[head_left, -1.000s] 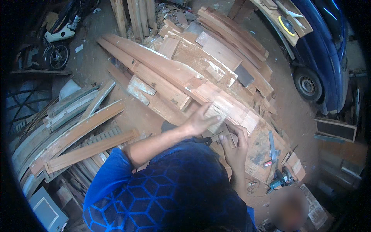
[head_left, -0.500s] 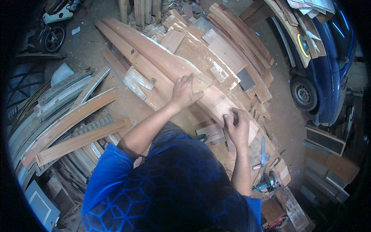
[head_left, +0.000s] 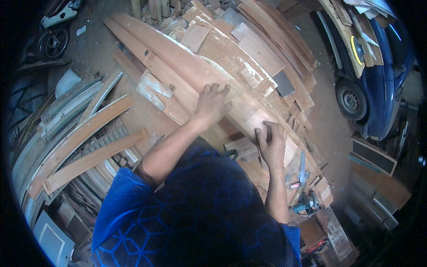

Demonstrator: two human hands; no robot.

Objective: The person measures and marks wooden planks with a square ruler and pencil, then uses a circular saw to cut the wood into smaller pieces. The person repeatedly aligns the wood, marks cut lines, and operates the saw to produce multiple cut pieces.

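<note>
A long curved wooden plank [head_left: 178, 53] runs diagonally from the far left towards my right, and a shorter, paler wooden board [head_left: 247, 112] continues along its near end. My left hand [head_left: 213, 103] rests at this junction, fingers bent over the wood and thumb stretched to the right. Farther down the paler board, my right hand [head_left: 272, 139] grips its near edge between thumb and bent fingers. Whether the two pieces are fastened together I cannot tell. Beneath lie loose wood offcuts [head_left: 242, 146] and a dusty, sawdust-covered board [head_left: 222, 46].
Right of my right hand lie a metal square [head_left: 302, 165] and a corded power tool [head_left: 305, 204]. Curved wooden pieces [head_left: 75, 144] pile up on the left. Stacked boards [head_left: 280, 33] lie beyond the work. A blue car [head_left: 378, 93] stands far right, a motorbike [head_left: 54, 42] far left.
The whole view has shifted slightly. Both hands stay on the wood in nearly the same places; my right hand's fingers have moved a little along the board's edge.
</note>
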